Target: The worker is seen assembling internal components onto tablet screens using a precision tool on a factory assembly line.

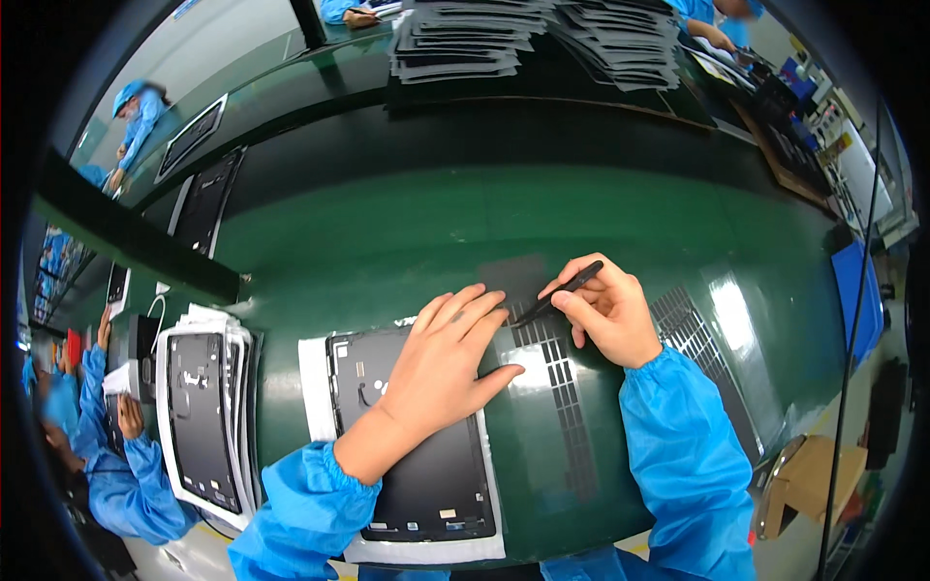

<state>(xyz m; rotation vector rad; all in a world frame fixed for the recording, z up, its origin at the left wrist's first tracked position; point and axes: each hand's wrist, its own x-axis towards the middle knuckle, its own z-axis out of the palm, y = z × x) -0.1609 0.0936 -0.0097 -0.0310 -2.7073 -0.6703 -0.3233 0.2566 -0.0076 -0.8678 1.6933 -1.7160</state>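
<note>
My right hand (pixel 608 315) pinches slim black tweezers (pixel 579 279), their tip pointing down-left at the top of a clear sheet with rows of small dark rectangles (pixel 564 392). My left hand (pixel 441 358) is stretched flat, fingers spread, with its fingertips by the tweezers' tip. Beneath that hand lies a black device cover panel (pixel 431 499) on a white sheet (pixel 317 387); the hand and wrist hide part of it. Small metallic and pale parts dot the panel's edges. Whether the left fingertips hold down the clear sheet cannot be made out.
At left stands a stack of black panels with white sheets between (pixel 201 416). Another strip sheet (pixel 702 339) lies right of my right hand. Tall stacks of grey sheets (pixel 465 44) stand at the far side. A blue bin (pixel 857 290) is at right; a co-worker (pixel 126 474) sits at left.
</note>
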